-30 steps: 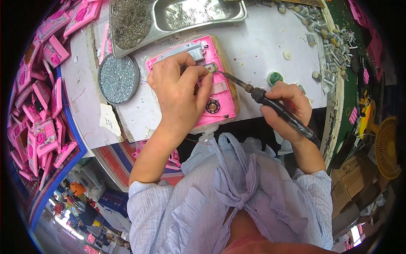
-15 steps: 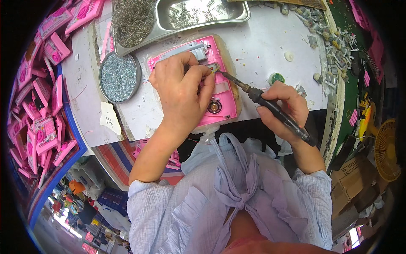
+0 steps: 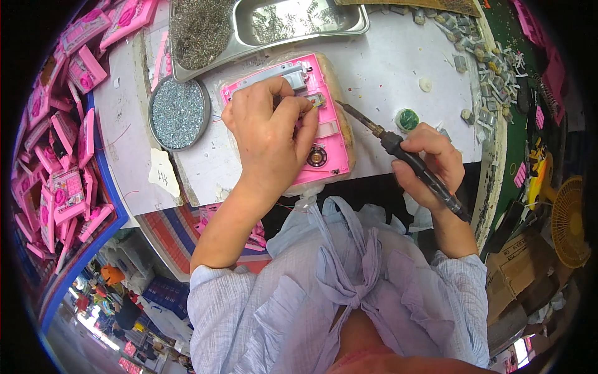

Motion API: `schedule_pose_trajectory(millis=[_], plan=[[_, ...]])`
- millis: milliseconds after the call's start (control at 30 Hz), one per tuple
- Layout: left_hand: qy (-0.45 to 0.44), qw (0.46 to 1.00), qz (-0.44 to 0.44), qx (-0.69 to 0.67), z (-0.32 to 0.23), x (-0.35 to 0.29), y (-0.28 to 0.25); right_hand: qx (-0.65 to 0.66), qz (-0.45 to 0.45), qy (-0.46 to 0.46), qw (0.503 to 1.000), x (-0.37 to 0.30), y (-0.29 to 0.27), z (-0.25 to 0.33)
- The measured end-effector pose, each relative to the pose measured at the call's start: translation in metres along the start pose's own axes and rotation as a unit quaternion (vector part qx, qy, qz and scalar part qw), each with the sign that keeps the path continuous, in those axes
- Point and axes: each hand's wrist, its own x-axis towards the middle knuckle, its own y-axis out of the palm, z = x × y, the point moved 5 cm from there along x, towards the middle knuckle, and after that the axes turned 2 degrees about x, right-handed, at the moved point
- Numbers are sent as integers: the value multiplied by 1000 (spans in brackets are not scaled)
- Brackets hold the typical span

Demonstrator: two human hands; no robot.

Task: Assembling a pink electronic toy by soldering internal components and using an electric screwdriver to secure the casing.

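A pink plastic toy housing lies open on a padded rest, with a round speaker in its lower part and a grey part along its top. My left hand reaches over the housing. Its thumb and forefinger pinch together beside a small metal motor; what they hold is hidden, though a bit of yellow shows there. Off to the right, my right hand grips a soldering iron by its black handle. The iron's tip is just right of the housing, apart from the motor.
A round dish of small metal pins stands at the left, below a steel tray with springs. Pink housings fill a bin at far left. Several small motors lie along the right edge, and a green spool sits nearer.
The soldering iron has drawn back right and slightly down, its tip leaving the motor. My left hand keeps its pinch in nearly the same place.
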Motion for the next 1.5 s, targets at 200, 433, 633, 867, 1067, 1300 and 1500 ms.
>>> schedule_pose_trajectory(millis=[200,433,633,867,1067,1300,1500], plan=[[-5,1000,9,1,0,0,-2,6,1,-3,1000,4,-5,-1],[6,1000,9,4,3,8,-5,-7,2,-14,1000,12,0,-3],[26,997,38,61,-2,17,-5,-14,8,-2,1000,15,6,-11],[34,996,38,67,-2,16,-6,-16,16,4,1000,17,10,-12],[41,996,37,75,-2,15,-5,-24,20,-3,1000,20,14,-11],[48,995,37,73,-2,15,-6,-32,21,-4,999,20,17,-11],[51,995,41,76,-2,14,-6,4,-4,30,1000,11,5,-9]])
